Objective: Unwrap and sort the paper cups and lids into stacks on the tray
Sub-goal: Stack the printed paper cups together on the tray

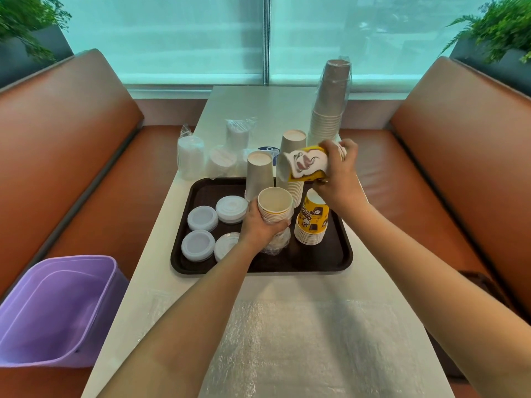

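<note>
Our right hand (pixel 337 170) has its fingers (pixel 346 152) curled round a yellow printed cup (pixel 309 165), held on its side in the air above the yellow cup stack (pixel 311 222) that stands rim-down on the tray (pixel 342 254). Our left hand (pixel 260 225) grips, fingers wrapped tight, a short bundle of cups (pixel 275 203) with the mouth facing up, and crumpled clear wrap (pixel 277 244) hangs from its lower end, so the unwrapping here looks only part done.

To do this step well, we should turn the yellow printed cup mouth-down, centre it over the stack's top, and lower it straight so it nests without tipping the column. The two grey cup stacks (pixel 260 175) stand just behind and could be knocked by a careless elbow or wrist.

Further out, four white lids (pixel 202 218) lie on the left part of the tray. Beyond it, on the table (pixel 253 110), wrapped lid packs (pixel 191 156) and a tall wrapped cup stack (pixel 330 101) wait. A purple bin (pixel 57 308) sits at our left, handy for the wrap.
</note>
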Demonstrator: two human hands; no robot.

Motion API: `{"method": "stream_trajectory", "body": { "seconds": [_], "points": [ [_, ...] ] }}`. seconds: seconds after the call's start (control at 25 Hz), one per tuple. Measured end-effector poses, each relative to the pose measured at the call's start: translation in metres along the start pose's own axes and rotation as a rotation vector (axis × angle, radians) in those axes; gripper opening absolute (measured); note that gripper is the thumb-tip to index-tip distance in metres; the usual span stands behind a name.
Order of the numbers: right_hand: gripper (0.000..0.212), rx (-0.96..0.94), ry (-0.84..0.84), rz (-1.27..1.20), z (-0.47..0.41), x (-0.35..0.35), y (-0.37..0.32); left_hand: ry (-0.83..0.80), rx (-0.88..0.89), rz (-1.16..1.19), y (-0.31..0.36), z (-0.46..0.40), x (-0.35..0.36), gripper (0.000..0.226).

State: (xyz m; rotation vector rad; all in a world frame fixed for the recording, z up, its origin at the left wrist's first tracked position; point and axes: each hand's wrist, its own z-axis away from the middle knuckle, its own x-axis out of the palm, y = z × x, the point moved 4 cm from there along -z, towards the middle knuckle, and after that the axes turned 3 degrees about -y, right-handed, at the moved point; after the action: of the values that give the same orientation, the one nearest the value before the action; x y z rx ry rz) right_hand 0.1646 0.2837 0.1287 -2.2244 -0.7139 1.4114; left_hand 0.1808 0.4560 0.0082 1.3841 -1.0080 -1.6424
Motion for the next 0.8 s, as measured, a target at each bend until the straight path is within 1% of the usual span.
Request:
{"method": "stream_trajectory", "body": {
  "seconds": [0.08, 0.24, 0.4, 0.56, 0.6, 0.68, 0.76, 0.8],
  "points": [
    [0.072, 0.159, -0.012, -0.177, 0.008, 0.001, 0.008, 0.005, 0.001, -0.006, 0.0, 0.001, 0.0, 0.092],
    [0.078, 0.326, -0.081, -0.321, 0.028, 0.021, 0.031, 0.024, 0.019, -0.008, 0.003, 0.003, 0.0, 0.089],
    [0.084, 0.426, -0.16, -0.277, 0.041, 0.047, 0.058, 0.021, 0.016, -0.025, 0.002, 0.002, 0.001, 0.09],
    [0.08, 0.555, -0.296, -0.289, 0.06, 0.068, 0.08, 0.02, 0.013, -0.033, 0.0, 0.001, 0.0, 0.091],
    [0.079, 0.576, -0.323, -0.293, 0.064, 0.072, 0.084, 0.021, 0.015, -0.04, 0.0, 0.001, 0.0, 0.092],
    [0.083, 0.565, -0.314, -0.312, 0.067, 0.075, 0.087, 0.019, 0.008, -0.04, -0.001, 0.0, 0.001, 0.093],
    [0.096, 0.487, -0.236, -0.275, 0.065, 0.075, 0.085, 0.006, -0.005, -0.037, -0.004, 0.0, 0.003, 0.094],
    [0.099, 0.443, -0.173, -0.255, 0.063, 0.072, 0.081, 0.003, -0.013, -0.025, -0.006, 0.0, 0.003, 0.094]
  ]
}}
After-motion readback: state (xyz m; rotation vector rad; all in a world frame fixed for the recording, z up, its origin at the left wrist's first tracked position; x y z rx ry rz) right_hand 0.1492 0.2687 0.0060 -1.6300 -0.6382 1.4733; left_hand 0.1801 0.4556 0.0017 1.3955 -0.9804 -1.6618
